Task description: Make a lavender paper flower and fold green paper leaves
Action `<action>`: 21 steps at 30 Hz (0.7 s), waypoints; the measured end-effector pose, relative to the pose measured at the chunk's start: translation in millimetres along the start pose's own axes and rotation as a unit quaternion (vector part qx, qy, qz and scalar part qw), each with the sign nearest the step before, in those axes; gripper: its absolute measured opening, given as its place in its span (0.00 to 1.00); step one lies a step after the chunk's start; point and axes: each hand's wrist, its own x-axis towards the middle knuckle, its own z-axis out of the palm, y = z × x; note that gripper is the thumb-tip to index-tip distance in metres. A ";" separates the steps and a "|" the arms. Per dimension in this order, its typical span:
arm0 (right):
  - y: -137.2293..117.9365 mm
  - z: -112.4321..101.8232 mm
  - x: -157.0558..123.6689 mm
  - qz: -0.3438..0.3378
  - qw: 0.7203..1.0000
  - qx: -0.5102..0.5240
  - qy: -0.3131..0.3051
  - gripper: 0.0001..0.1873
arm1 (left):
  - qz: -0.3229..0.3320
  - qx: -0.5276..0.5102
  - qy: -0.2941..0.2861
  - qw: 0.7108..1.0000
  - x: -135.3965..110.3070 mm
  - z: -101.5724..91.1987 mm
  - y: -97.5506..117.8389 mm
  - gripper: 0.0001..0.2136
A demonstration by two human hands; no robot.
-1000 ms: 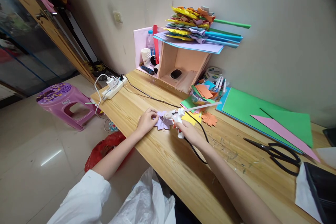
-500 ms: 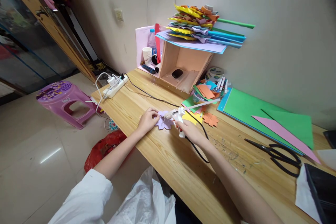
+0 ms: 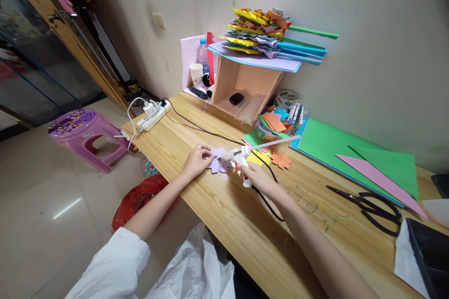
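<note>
A purple paper flower [image 3: 217,162] lies on the wooden table [image 3: 224,215]. My left hand [image 3: 197,160] pinches its left edge and holds it down. My right hand [image 3: 255,175] is wrapped round the grip of a white hot glue gun [image 3: 241,158], whose nozzle points left onto the middle of the flower. A white glue stick juts from the back of the gun toward the right. The gun's black cord [image 3: 196,125] runs across the table to a white power strip [image 3: 151,117].
Yellow and orange paper cut-outs [image 3: 277,159] lie just behind the gun. Green and pink sheets [image 3: 354,154] and black scissors [image 3: 368,202] lie to the right. A wooden box [image 3: 242,88] topped with stacked coloured paper stands at the wall. A purple stool [image 3: 84,136] stands on the floor at left.
My right hand has tilted the glue gun and drawn slightly right and back, nozzle still on the flower. My left hand has stayed put on the flower's edge.
</note>
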 end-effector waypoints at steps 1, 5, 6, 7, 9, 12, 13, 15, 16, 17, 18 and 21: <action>2.0 -0.9 -0.2 0.001 1.000 0.016 -0.005 0.17 | -0.002 -0.005 -0.005 1.000 0.4 -0.3 -0.6 0.08; 9.1 -7.4 -0.6 0.008 0.999 0.047 0.018 0.18 | -0.007 -0.020 -0.013 1.000 3.0 0.5 -3.9 0.08; 9.9 -9.6 -0.7 0.010 0.998 0.048 0.026 0.18 | -0.008 -0.019 -0.010 1.000 3.8 1.1 -4.2 0.08; 10.3 -11.8 -0.8 0.011 0.998 0.052 0.032 0.18 | -0.009 -0.016 -0.007 1.000 4.5 1.7 -4.1 0.08; 9.9 -16.2 -0.9 0.012 0.997 0.063 0.038 0.17 | -0.011 0.003 -0.006 1.000 5.7 2.7 -2.2 0.07; 8.9 -20.9 -1.3 0.011 0.996 0.077 0.044 0.17 | -0.019 0.034 -0.012 0.999 7.3 2.3 2.6 0.06; 8.7 -21.9 -1.6 0.010 0.996 0.081 0.046 0.17 | -0.021 0.041 -0.014 0.999 8.1 1.6 4.0 0.06; 8.6 -23.1 -2.4 0.007 0.995 0.086 0.048 0.17 | -0.027 0.050 -0.015 0.998 10.4 -1.1 5.5 0.07; 8.5 -23.4 -2.8 0.006 0.995 0.087 0.048 0.17 | -0.030 0.056 -0.016 0.998 12.0 -2.9 5.6 0.08; 8.2 -23.8 -3.1 0.005 0.995 0.088 0.049 0.17 | -0.032 0.062 -0.018 0.997 13.9 -4.9 5.4 0.10; 7.7 -24.1 -3.4 0.005 0.995 0.086 0.049 0.17 | -0.032 0.066 -0.021 0.997 16.0 -6.9 5.2 0.12; 4.8 -26.1 -4.0 0.007 0.996 0.083 0.043 0.17 | -0.010 0.070 -0.043 0.997 21.9 -11.9 5.7 0.16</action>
